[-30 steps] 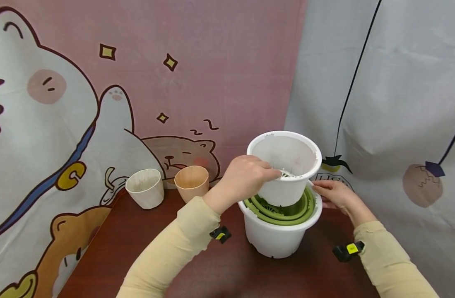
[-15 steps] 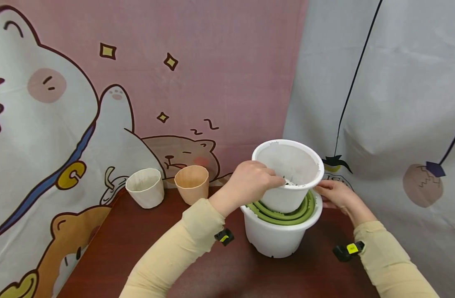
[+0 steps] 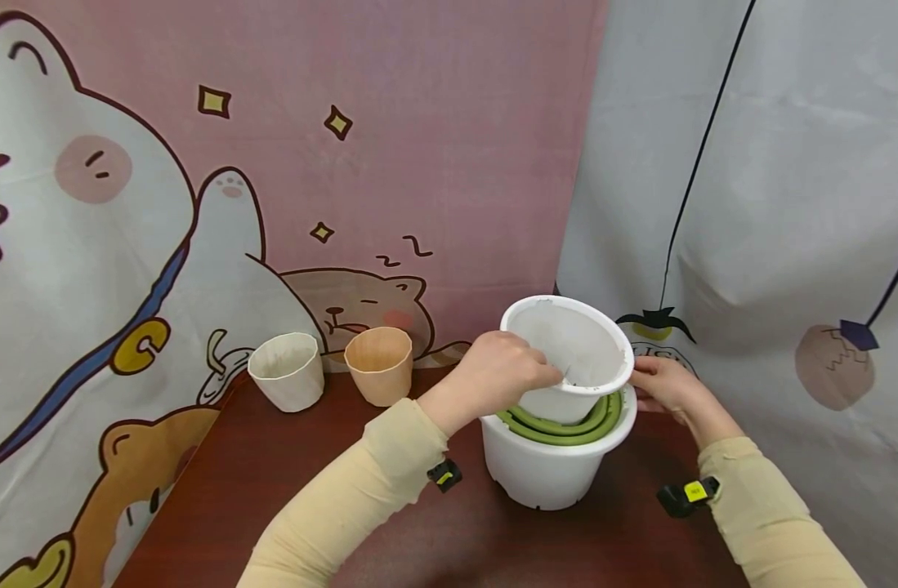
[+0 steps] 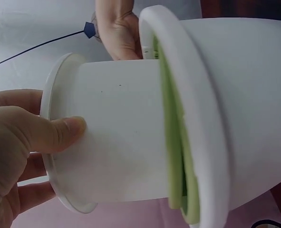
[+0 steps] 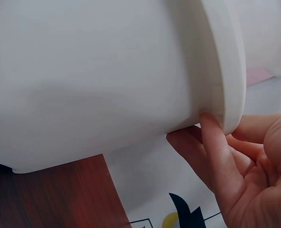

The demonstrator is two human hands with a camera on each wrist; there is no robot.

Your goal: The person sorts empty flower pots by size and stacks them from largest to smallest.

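My left hand point(image 3: 503, 371) pinches the rim of a small white flower pot point(image 3: 566, 343), thumb on its outer wall and fingers inside. That pot's lower part sits within two nested green pots point(image 3: 599, 420), tilted a little. The green pots point(image 4: 173, 142) stand inside a large white flower pot point(image 3: 544, 469), upright on the table. At the large pot's right rim my right hand point(image 3: 669, 384) holds on, and in the right wrist view its fingers point(image 5: 218, 156) press under the lip. The green pots' lower parts are hidden in the large pot.
A cream faceted pot point(image 3: 290, 380) and a peach one point(image 3: 378, 367) stand side by side at the table's back left. The reddish-brown table point(image 3: 309, 457) meets a printed cloth backdrop point(image 3: 456, 147) behind.
My left hand has lowered the small white pot into the green pots, shifting slightly to the right. My right hand keeps its hold on the large pot's rim.
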